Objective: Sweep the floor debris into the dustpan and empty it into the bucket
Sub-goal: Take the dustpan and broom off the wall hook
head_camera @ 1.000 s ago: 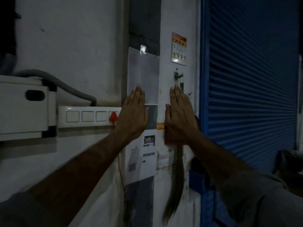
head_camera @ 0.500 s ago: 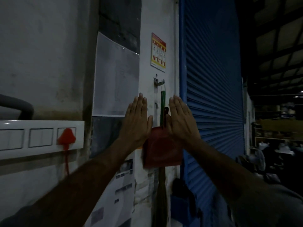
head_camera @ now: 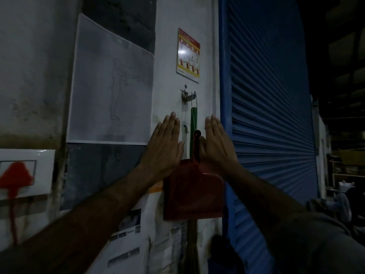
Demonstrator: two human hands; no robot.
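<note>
In the head view, the left hand [head_camera: 165, 150] and right hand [head_camera: 216, 148] are held up flat, fingers straight (nothing is held). The red dustpan [head_camera: 193, 194] is hung on the wall [head_camera: 167, 76] between them, beside a green broom handle [head_camera: 193, 125].

I see the dustpan [head_camera: 192, 191] hanging on the wall below a hook [head_camera: 187, 95], my left hand [head_camera: 165, 150] left of its handle, right hand [head_camera: 216, 147] right, shutter [head_camera: 266, 115] further right.

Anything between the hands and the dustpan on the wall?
Nothing visible. The red dustpan hangs exposed, its handle rising between the open left hand and right hand. The green broom handle hangs just behind it.
</note>
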